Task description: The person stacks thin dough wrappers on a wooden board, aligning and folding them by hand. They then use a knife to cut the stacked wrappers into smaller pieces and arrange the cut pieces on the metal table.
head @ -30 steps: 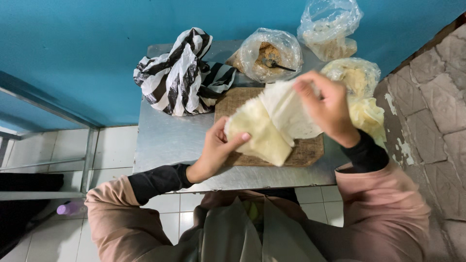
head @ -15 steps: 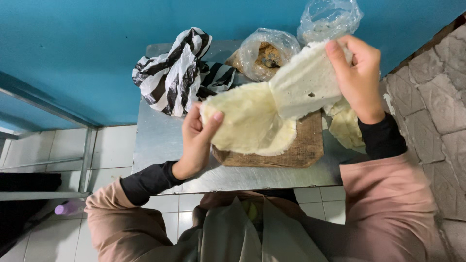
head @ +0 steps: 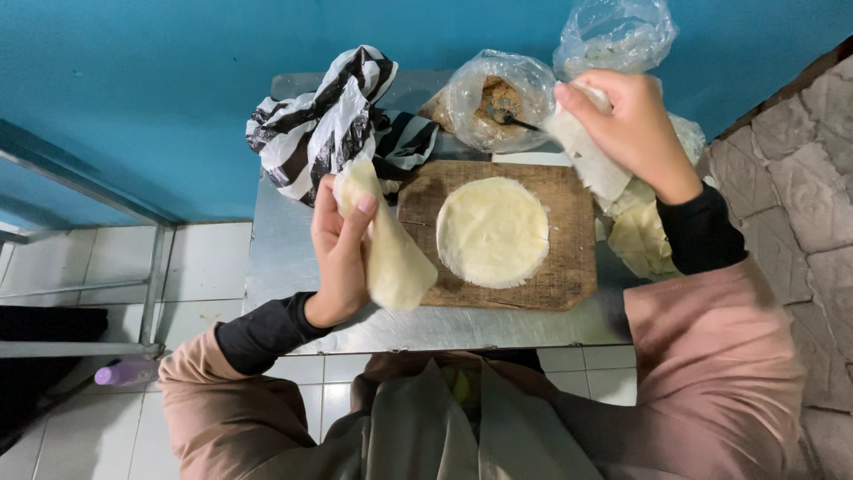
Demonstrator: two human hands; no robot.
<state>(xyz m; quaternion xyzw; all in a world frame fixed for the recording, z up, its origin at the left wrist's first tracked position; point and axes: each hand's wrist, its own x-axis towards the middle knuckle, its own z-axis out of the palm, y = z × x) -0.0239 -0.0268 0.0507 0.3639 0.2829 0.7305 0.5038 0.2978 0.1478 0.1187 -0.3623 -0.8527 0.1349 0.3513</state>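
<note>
My left hand (head: 340, 250) grips a pale, floppy round wrapper (head: 391, 255) that hangs folded over the left edge of a wooden cutting board (head: 569, 267). Another round wrapper (head: 493, 231) lies flat in the middle of the board. My right hand (head: 631, 129) is raised over the board's far right corner, pinching a whitish sheet (head: 588, 158) that droops toward a stack of wrappers in clear plastic (head: 641, 236) at the right.
The board sits on a small metal table (head: 284, 258) against a blue wall. A black-and-white striped bag (head: 333, 120) lies at the back left. Two clear bags stand behind the board, one (head: 493, 102) holding brown filling and a spoon, another (head: 613, 36) behind it. Stone wall at right.
The wrappers I held stretched between both hands have come apart. One now lies flat on the board, my left hand holds another, and my right hand has pulled the sheet away to the right.
</note>
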